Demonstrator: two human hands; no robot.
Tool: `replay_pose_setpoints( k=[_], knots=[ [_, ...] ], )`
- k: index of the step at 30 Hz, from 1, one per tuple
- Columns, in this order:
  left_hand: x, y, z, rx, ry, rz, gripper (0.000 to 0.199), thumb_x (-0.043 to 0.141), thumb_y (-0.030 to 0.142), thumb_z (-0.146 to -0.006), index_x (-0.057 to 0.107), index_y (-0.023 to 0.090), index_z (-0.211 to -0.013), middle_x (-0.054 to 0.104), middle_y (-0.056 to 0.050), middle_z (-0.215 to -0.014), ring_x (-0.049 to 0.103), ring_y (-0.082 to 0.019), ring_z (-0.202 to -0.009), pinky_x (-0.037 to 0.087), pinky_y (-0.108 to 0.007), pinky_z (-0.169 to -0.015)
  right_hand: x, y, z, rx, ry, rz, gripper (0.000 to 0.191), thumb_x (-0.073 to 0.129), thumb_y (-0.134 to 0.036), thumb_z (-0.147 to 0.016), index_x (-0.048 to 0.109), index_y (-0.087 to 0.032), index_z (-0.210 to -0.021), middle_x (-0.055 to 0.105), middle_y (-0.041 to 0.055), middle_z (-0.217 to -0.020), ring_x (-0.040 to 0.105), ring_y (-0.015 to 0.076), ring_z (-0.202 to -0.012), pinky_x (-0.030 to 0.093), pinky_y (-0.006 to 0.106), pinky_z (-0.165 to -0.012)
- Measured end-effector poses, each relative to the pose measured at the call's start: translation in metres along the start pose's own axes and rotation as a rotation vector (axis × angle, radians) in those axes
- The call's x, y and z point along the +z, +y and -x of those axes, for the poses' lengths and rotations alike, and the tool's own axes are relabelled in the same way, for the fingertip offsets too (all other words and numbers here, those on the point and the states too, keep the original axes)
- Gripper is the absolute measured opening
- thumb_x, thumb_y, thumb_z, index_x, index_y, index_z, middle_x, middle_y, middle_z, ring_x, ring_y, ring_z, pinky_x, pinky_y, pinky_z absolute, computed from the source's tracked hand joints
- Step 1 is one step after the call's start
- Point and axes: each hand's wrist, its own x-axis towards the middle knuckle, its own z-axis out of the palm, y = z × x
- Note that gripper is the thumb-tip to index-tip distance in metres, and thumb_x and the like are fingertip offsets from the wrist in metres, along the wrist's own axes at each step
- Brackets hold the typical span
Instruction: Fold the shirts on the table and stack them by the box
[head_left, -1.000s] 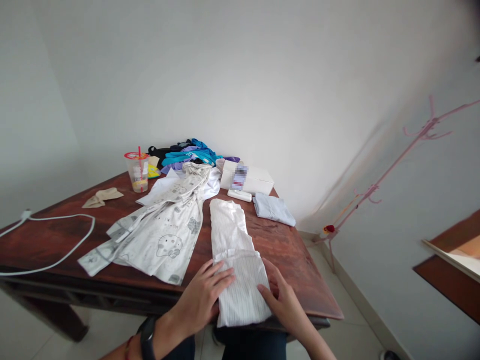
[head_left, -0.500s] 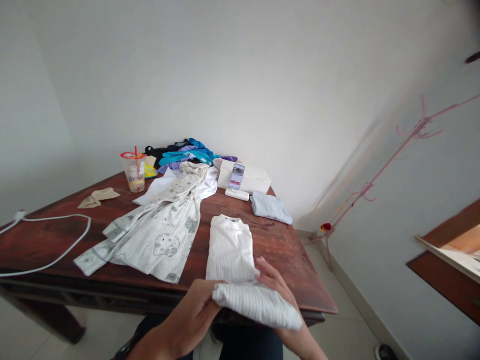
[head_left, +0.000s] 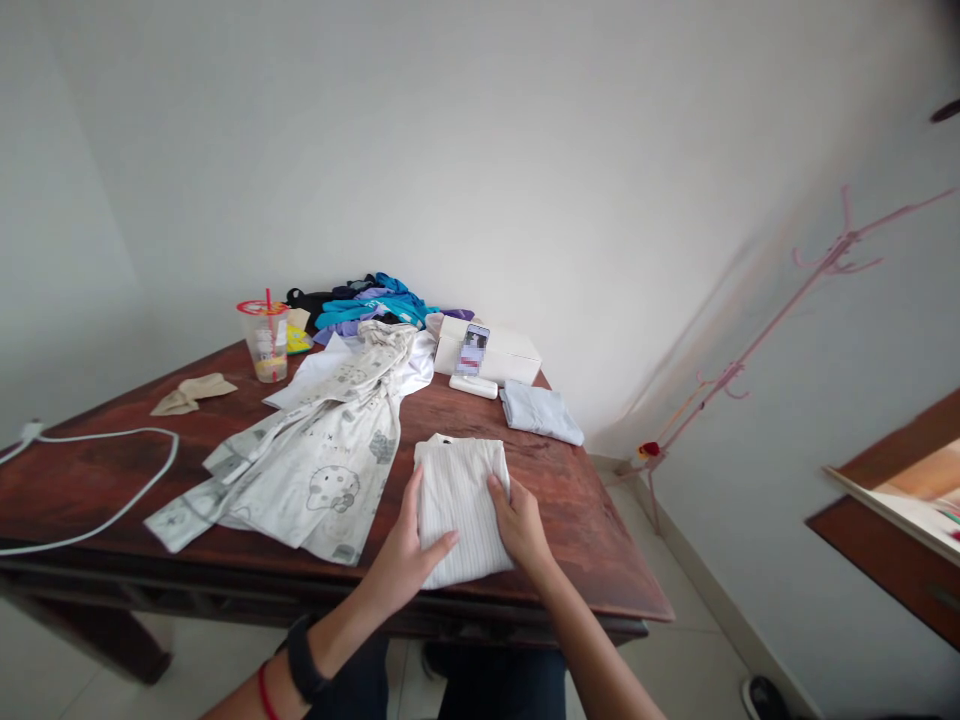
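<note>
A white shirt with thin stripes lies folded into a compact rectangle at the table's front edge, its collar just showing at the far end. My left hand grips its left side, thumb on top and fingers along the edge. On the right side my right hand holds it the same way, its thumb pressed on the cloth and its other fingers partly hidden. Left of the shirt, a pale printed long-sleeved garment is spread out. A folded light grey-blue garment rests farther back on the right.
Toward the back of the wooden table are a clothes pile, a plastic cup with a straw, a white box and a propped phone. A beige cloth and white cable lie left. A pink coat rack leans right.
The lifted near part of the striped shirt has been folded over onto the rest. Both hands moved forward, from holding the raised fold to the two sides of the folded shirt.
</note>
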Motion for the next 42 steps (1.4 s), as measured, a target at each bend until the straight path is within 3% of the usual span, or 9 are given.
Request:
replay_pose_setpoints(
  k=[3,11,17,20,23,27,33,37,42],
  knots=[
    [0.004,-0.004,0.001,0.056,0.061,-0.059,0.086,0.058,0.033,-0.095,0.003,0.027,-0.16,0.012,-0.012,-0.17,0.019,-0.029,-0.155,0.027,-0.051,-0.123,0.004,0.004,-0.007,0.038,-0.03,0.083,0.042,0.04,-0.051,-0.1,0.058,-0.021,-0.078,0.072,0.0073,-0.082,0.067,0.0238,-0.079,0.045,0.028,-0.067],
    [0.003,0.007,0.006,0.101,0.073,-0.164,0.064,0.055,0.024,-0.093,0.034,0.026,-0.153,0.045,-0.013,-0.155,0.04,-0.031,-0.146,0.036,-0.052,-0.119,0.003,0.005,-0.009,0.148,-0.024,0.216,0.031,0.046,-0.044,-0.098,0.061,-0.02,-0.108,0.074,0.0149,-0.107,0.07,0.0301,-0.103,0.049,0.035,-0.084],
    [0.0,0.023,0.008,0.235,0.165,-0.53,0.098,0.062,0.018,-0.086,0.003,0.029,-0.163,0.013,-0.018,-0.168,0.034,-0.041,-0.147,0.045,-0.056,-0.109,0.001,-0.008,-0.005,0.087,0.027,0.36,0.055,0.047,-0.044,-0.098,0.039,-0.022,-0.147,0.064,0.017,-0.133,0.068,0.0334,-0.111,0.05,0.042,-0.089],
    [0.001,0.044,-0.01,0.36,0.119,-0.694,0.079,0.054,0.024,-0.095,0.014,0.025,-0.163,0.005,-0.017,-0.17,0.023,-0.043,-0.151,0.037,-0.061,-0.113,0.001,-0.017,-0.007,-0.093,0.114,0.483,0.062,0.043,-0.042,-0.1,0.03,-0.02,-0.157,0.05,0.0188,-0.149,0.053,0.0352,-0.132,0.044,0.05,-0.104],
    [0.008,0.055,-0.035,0.473,-0.078,-0.698,0.064,0.036,0.028,-0.104,0.013,0.018,-0.163,0.018,-0.016,-0.168,0.019,-0.032,-0.154,0.03,-0.054,-0.121,0.008,-0.016,-0.01,-0.286,-0.012,0.589,0.062,0.04,-0.034,-0.1,0.028,-0.021,-0.16,0.03,0.0131,-0.164,0.026,0.0334,-0.151,0.031,0.052,-0.117],
    [0.02,0.038,-0.056,0.48,-0.243,-0.689,0.065,0.035,0.039,-0.106,0.016,0.012,-0.162,0.025,-0.02,-0.165,0.021,-0.03,-0.154,0.028,-0.051,-0.122,0.029,0.002,-0.008,-0.368,-0.303,0.711,0.068,0.045,-0.032,-0.099,0.024,-0.024,-0.162,0.022,0.0097,-0.168,0.016,0.0351,-0.155,0.021,0.058,-0.122],
    [0.027,0.007,-0.051,0.319,-0.155,-0.792,0.065,0.037,0.055,-0.104,0.033,0.02,-0.159,0.03,-0.015,-0.165,0.021,-0.04,-0.153,0.022,-0.065,-0.119,0.048,0.021,-0.005,-0.35,-0.341,0.779,0.07,0.052,-0.034,-0.096,0.025,-0.035,-0.161,0.021,0.0045,-0.168,0.01,0.0391,-0.155,0.018,0.066,-0.119],
    [0.028,-0.005,-0.056,0.263,-0.083,-0.822,0.061,0.036,0.051,-0.105,0.035,0.022,-0.158,0.034,-0.014,-0.163,0.025,-0.039,-0.151,0.027,-0.062,-0.118,0.043,0.005,-0.007,-0.265,-0.395,0.788,0.07,0.052,-0.037,-0.098,0.02,-0.04,-0.161,0.015,0.0001,-0.169,0.005,0.0372,-0.156,0.017,0.067,-0.119],
    [0.014,-0.03,-0.074,0.22,-0.006,-1.06,0.053,0.031,0.039,-0.107,0.039,0.019,-0.156,0.038,-0.015,-0.161,0.031,-0.035,-0.15,0.029,-0.058,-0.119,0.032,-0.021,-0.008,-0.051,-0.449,0.624,0.066,0.037,-0.043,-0.102,0.015,-0.032,-0.163,0.008,-0.001,-0.17,0.0,0.0306,-0.157,0.014,0.063,-0.121]
  ],
)
